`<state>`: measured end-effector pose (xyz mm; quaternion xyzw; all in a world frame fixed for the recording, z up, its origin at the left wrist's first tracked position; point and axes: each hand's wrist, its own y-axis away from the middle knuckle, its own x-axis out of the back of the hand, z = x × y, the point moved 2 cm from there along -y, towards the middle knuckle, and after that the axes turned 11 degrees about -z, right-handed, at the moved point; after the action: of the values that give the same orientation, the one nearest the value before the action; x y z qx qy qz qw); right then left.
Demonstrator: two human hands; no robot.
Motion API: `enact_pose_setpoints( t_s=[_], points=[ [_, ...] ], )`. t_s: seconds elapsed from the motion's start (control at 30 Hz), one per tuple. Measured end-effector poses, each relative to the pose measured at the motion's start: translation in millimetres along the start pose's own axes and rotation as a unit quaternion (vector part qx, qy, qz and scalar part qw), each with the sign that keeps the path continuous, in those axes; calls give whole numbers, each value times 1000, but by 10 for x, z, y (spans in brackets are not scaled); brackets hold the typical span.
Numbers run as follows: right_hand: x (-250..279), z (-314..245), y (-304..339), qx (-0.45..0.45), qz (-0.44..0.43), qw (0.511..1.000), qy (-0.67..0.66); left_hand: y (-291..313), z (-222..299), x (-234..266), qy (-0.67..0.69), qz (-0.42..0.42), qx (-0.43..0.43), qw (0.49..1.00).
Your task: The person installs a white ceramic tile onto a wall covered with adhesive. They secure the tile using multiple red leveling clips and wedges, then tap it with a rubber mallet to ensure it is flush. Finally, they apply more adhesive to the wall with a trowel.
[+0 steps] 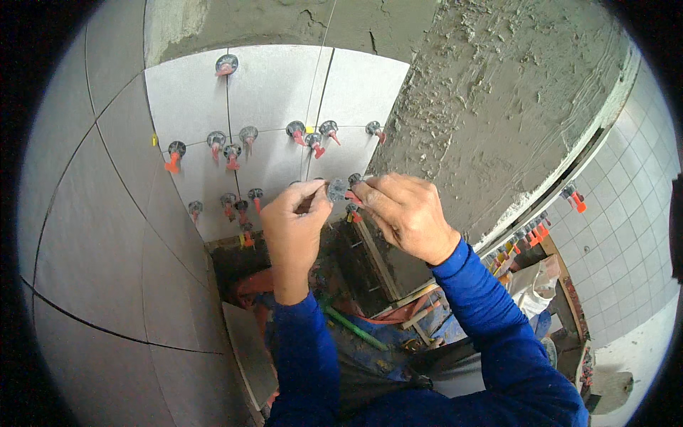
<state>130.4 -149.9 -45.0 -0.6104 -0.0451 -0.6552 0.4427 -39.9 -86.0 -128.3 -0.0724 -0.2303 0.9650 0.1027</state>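
While my left hand [295,220] and right hand [404,213] pinch the red-stemmed grey disc [336,189] between narrowed fingers before the white tiles [270,85], I judge a slack hold could drop it.

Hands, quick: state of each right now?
Left hand: curled, at the grey round disc; whether it grips cannot be told.
Right hand: closed, seemingly pinching the red handle beside that disc.
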Motion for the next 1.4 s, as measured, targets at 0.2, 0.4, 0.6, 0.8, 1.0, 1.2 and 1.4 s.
enact_pose_setpoints(
  t_s=[0.2, 0.4, 0.6, 0.8, 1.0, 1.2, 1.4],
  points=[
    [14, 507, -539, -255, 194, 924, -210, -48, -87, 51, -47, -22, -23, 998],
    [-259, 1005, -1056, -315, 196, 846, -383, -73, -117, 37, 50, 33, -12, 998],
    [-371, 1093, -1124, -311, 213, 877, -299, -112, -167, 40, 93, 29, -16, 995],
    [-402, 905, -1184, -288, 273, 914, -87, -138, -182, 47, 99, 31, -11, 995],
    [-320, 736, -1315, -311, 194, 926, -87, -135, -108, 20, 92, 41, -22, 995],
    [-55, 985, -1482, -357, 23, 927, -115, -103, 34, -9, 39, 34, -27, 998],
    [-140, 1142, -1554, -371, 22, 873, -318, -78, 144, -78, 117, 31, -46, 992]
  ],
)
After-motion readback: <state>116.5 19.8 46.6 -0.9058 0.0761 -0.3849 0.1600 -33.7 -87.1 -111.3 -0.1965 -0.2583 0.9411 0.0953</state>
